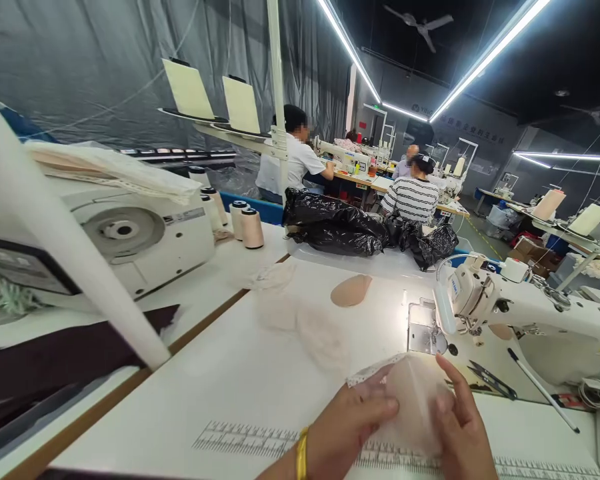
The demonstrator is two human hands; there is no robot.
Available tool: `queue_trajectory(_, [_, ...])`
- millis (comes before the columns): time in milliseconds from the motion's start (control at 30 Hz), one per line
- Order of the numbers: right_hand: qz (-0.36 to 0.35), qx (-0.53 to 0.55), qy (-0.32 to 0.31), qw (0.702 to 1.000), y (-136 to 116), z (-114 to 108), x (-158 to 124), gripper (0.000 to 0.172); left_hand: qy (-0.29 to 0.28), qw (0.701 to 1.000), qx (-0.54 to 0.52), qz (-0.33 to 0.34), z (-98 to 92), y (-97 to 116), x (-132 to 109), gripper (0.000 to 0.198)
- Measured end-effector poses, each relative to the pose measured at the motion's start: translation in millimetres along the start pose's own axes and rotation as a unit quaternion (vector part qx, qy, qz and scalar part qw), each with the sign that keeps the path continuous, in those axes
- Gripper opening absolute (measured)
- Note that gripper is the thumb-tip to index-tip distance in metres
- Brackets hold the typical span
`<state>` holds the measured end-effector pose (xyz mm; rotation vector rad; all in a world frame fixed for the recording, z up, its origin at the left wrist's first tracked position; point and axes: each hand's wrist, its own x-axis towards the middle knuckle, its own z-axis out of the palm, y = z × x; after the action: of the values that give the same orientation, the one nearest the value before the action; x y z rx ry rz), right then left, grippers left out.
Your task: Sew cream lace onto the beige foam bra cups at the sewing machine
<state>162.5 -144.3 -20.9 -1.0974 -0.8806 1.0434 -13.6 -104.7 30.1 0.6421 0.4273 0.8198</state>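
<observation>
Low in the head view, my left hand (347,427) pinches a pale, sheer fabric piece (410,393) with a lace edge, and a gold bangle sits on its wrist. My right hand (463,427) grips the same piece from the right side, fingers curled over it. The fabric lies on the white table (240,373), just in front of the sewing machine (525,313) and its needle plate (423,330). Printed ruler marks (240,440) run along the table's near edge.
More sheer pieces (300,320) and a beige cup-shaped piece (351,291) lie further back. Snips (490,379) rest beside the machine. Black bags (350,230), thread cones (250,227) and another machine (135,233) stand left and behind. Two people sew at far tables.
</observation>
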Motion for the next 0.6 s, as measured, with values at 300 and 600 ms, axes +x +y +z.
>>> queue_trajectory(300, [0.03,0.078,0.04,0.996,18.2,5.4,-0.2,0.091,0.171,0.981,-0.042,0.079,6.1,-5.7,21.1,0.047])
queue_trajectory(600, [0.038,0.099,0.038,0.994,18.3,6.4,3.0,0.095,0.173,0.983,-0.045,0.052,4.3,-8.2,21.2,0.043])
